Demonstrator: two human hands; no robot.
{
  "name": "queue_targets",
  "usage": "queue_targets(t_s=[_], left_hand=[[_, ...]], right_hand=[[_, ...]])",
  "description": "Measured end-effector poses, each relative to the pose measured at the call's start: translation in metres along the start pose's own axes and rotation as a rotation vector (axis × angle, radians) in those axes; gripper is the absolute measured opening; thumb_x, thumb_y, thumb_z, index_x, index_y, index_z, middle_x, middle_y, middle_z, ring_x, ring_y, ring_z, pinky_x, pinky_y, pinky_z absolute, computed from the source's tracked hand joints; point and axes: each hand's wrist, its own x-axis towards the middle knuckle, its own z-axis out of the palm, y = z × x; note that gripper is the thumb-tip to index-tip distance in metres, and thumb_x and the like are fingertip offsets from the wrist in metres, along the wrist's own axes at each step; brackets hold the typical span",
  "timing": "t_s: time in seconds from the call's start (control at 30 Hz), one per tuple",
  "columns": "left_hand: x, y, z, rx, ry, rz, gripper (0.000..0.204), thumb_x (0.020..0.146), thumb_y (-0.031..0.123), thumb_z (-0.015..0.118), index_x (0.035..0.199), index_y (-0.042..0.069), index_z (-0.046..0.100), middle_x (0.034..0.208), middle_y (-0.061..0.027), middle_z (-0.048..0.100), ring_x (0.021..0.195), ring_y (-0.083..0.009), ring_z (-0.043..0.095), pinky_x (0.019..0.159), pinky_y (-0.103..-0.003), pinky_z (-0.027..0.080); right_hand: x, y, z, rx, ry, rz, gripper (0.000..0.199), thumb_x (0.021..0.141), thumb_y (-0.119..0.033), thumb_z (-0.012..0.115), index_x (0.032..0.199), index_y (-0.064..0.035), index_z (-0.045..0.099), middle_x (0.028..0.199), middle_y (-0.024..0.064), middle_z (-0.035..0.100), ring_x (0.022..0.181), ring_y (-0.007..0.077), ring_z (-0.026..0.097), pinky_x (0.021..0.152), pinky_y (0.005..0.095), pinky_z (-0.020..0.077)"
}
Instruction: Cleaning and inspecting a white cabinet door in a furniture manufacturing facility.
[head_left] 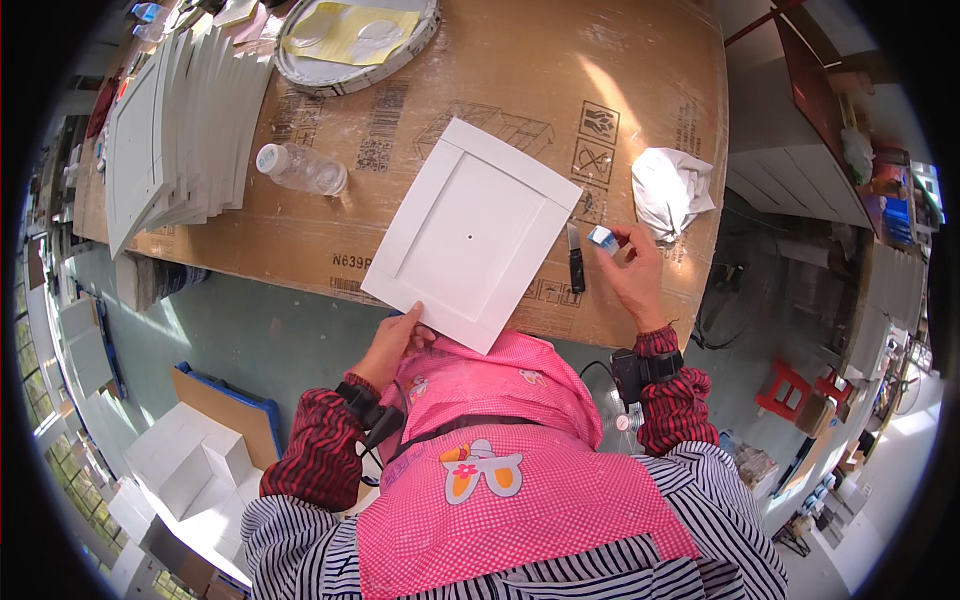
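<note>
A white panel [485,235] with a raised frame and a small dark dot in its middle lies slantwise, its near corner reaching past the table edge to my apron. My left hand [402,342] grips its near left edge, thumb on top, the other fingers partly hidden. To the right of the panel, my right hand [634,275] is closed around a small blue-and-white block [604,238] that looks like an eraser. Between that hand and the panel lies a utility knife [575,262] with a black handle. A crumpled white cloth [672,193] sits just beyond my right hand.
Brown printed cardboard [510,85] covers the table. Several white panels [190,130] stand in a row at the left, near a clear bottle [300,169] lying down. A round lid-like tray [358,75] with yellow paper is farther back. Red stools [785,388] stand on the right floor.
</note>
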Motion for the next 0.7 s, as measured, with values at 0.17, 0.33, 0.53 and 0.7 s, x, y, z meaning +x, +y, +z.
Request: queue_targets(t_s=[0.17,0.33,0.53,0.7], left_hand=[[-0.01,0.026,-0.007,0.026,-0.077,0.011,0.05,0.1,0.052,0.062,0.077,0.008,0.068,0.071,-0.0014,0.067,0.057,-0.0076,0.053,0.052,-0.022,0.038],[0.004,0.061,-0.038,0.098,-0.042,0.206,0.047,0.099,0.046,0.065,0.075,0.006,0.068,0.064,-0.002,0.064,0.056,-0.0079,0.057,0.053,-0.022,0.042],[0.035,0.086,-0.059,0.204,-0.254,0.252,0.041,0.101,0.037,0.064,0.087,-0.002,0.069,0.069,-0.0031,0.067,0.061,-0.0099,0.063,0.057,-0.025,0.051],[0.047,0.098,-0.081,0.283,-0.407,0.214,0.042,0.103,0.036,0.061,0.09,-0.003,0.069,0.071,-0.0056,0.069,0.063,-0.0119,0.066,0.058,-0.026,0.053]], right_hand=[[0.056,-0.056,0.011,0.276,-0.019,-0.244,0.031,0.08,-0.005,0.075,0.11,-0.0049,0.066,0.103,0.0048,0.066,0.097,0.0175,0.065,0.083,0.0328,0.0507],[0.135,-0.115,0.06,0.524,-0.227,-0.207,0.033,0.086,0.001,0.068,0.118,-0.0024,0.062,0.116,0.0054,0.065,0.107,0.0144,0.064,0.095,0.0292,0.0504],[0.246,-0.172,0.12,0.31,-0.292,-0.209,0.032,0.095,-0.013,0.066,0.126,-0.0033,0.063,0.111,0.0041,0.066,0.089,0.0101,0.064,0.074,0.0244,0.0518],[0.284,-0.228,0.162,0.735,-0.43,0.182,0.033,0.098,-0.024,0.07,0.121,-0.0018,0.062,0.096,0.0022,0.068,0.083,0.0095,0.065,0.07,0.0252,0.0523]])
